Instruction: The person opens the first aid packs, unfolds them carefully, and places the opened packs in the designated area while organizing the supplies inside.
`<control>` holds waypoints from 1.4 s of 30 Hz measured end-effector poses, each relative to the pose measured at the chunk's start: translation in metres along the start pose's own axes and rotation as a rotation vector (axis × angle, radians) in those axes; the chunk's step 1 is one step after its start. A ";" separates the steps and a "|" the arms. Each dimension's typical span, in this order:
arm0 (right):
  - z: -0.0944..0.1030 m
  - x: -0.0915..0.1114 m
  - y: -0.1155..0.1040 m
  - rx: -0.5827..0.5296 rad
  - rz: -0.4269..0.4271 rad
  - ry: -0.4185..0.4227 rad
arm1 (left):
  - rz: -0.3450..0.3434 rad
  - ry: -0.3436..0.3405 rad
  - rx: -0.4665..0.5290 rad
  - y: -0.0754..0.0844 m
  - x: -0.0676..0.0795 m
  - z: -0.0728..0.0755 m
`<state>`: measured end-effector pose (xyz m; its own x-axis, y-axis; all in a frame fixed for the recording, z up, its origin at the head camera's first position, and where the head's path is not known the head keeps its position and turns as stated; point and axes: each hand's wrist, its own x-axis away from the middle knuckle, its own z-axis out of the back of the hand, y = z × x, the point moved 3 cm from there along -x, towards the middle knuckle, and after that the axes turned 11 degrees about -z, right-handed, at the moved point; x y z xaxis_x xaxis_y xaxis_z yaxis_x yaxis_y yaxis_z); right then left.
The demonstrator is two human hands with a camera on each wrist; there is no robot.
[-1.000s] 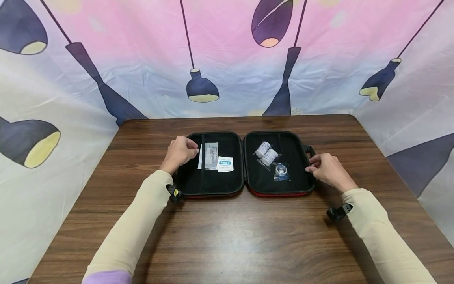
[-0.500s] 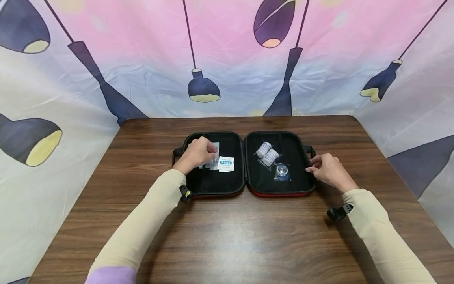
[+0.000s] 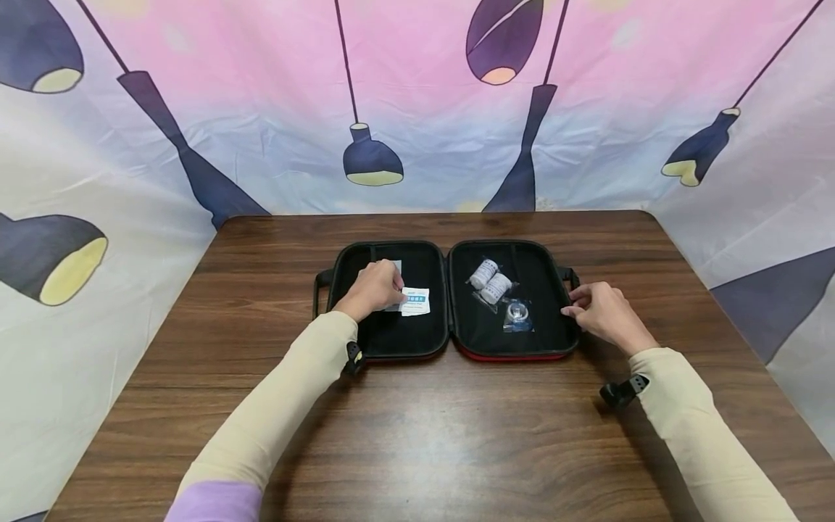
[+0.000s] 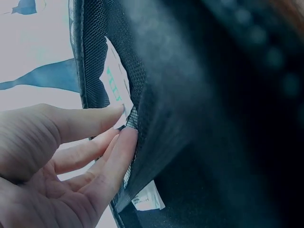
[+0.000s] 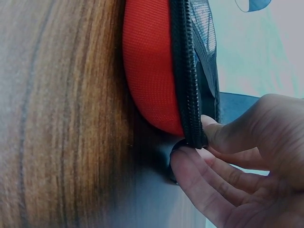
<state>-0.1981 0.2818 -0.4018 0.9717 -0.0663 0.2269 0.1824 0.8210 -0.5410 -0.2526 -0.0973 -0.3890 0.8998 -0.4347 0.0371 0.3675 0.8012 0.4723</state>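
A black-lined zip case [image 3: 417, 341] with a red outside lies spread flat on the table. My left hand [image 3: 373, 290] is over its left half, where thumb and fingertips pinch the edge of a small white packet [image 3: 416, 303] with a blue printed label. That packet [image 4: 115, 80] lies against the mesh in the left wrist view. Another flat packet [image 3: 396, 266] is partly hidden behind the left hand. At the right end, my right hand [image 3: 603, 313] grips the case's zippered rim [image 5: 190, 95] between thumb and fingers.
Two white rolls [image 3: 496, 288] in clear wrap and a small clear bag [image 3: 518, 317] with a ring-shaped item lie in the right half. Carry handles [image 3: 320, 290] stick out at both ends. The wooden table [image 3: 457, 435] ends at a printed cloth [image 3: 293, 159].
My left hand has moved right, from the case's left rim across the flat packet to the labelled white packet. The right hand has kept its hold on the right rim.
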 end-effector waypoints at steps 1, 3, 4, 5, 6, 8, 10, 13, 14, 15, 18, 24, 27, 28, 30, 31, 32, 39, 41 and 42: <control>0.000 0.000 0.000 -0.002 -0.001 -0.002 | 0.002 0.000 0.000 0.000 0.000 0.000; 0.001 0.000 0.000 -0.005 -0.005 -0.005 | 0.008 0.002 0.005 0.001 -0.001 -0.001; 0.001 0.001 0.000 -0.005 -0.005 -0.007 | 0.012 0.002 0.012 0.001 -0.002 -0.001; 0.001 0.001 0.000 -0.007 -0.007 -0.009 | 0.017 0.001 0.022 0.001 -0.002 -0.002; 0.001 0.001 0.000 -0.008 -0.007 -0.011 | 0.022 0.000 0.029 0.000 -0.002 -0.002; 0.001 0.000 0.000 -0.010 -0.008 -0.017 | 0.032 -0.004 0.042 -0.001 -0.002 -0.002; 0.001 0.000 0.000 -0.011 -0.010 -0.020 | 0.039 -0.010 0.052 -0.003 -0.002 -0.002; 0.000 0.000 -0.001 -0.014 -0.011 -0.019 | 0.049 -0.016 0.059 -0.004 -0.001 -0.001; 0.000 0.000 -0.001 -0.012 -0.009 -0.014 | 0.050 -0.017 0.062 -0.004 -0.001 -0.001; 0.000 0.000 -0.001 -0.010 -0.006 -0.010 | 0.050 -0.016 0.063 -0.004 0.000 -0.001; -0.001 0.000 -0.001 -0.006 0.002 -0.001 | 0.041 -0.013 0.063 -0.003 0.000 0.000; -0.001 0.000 -0.001 -0.001 0.009 0.006 | 0.017 -0.010 0.053 -0.004 0.000 -0.002; -0.001 0.000 -0.001 0.000 0.010 0.009 | 0.019 -0.010 0.050 -0.003 0.000 -0.002; 0.000 0.000 -0.001 -0.001 0.008 0.007 | 0.023 -0.015 0.055 -0.002 0.001 -0.002; -0.001 0.001 -0.001 -0.004 0.006 0.004 | 0.025 -0.024 0.056 -0.001 0.001 -0.003; -0.001 0.001 -0.001 -0.005 0.007 0.003 | 0.026 -0.028 0.060 -0.001 0.001 -0.003; -0.001 0.001 -0.001 -0.005 0.008 0.004 | 0.030 -0.031 0.068 0.000 0.002 -0.004; -0.001 0.002 0.000 -0.007 0.012 0.015 | 0.031 -0.017 0.070 0.002 0.003 -0.007; -0.001 0.002 -0.001 -0.008 0.014 0.016 | 0.023 -0.009 0.076 0.003 0.004 -0.007; -0.001 0.002 -0.001 -0.010 0.015 0.015 | 0.017 -0.004 0.080 0.003 0.004 -0.007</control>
<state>-0.1959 0.2806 -0.4012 0.9764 -0.0628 0.2067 0.1694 0.8164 -0.5521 -0.2465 -0.0939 -0.3939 0.9048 -0.4230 0.0490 0.3320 0.7728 0.5408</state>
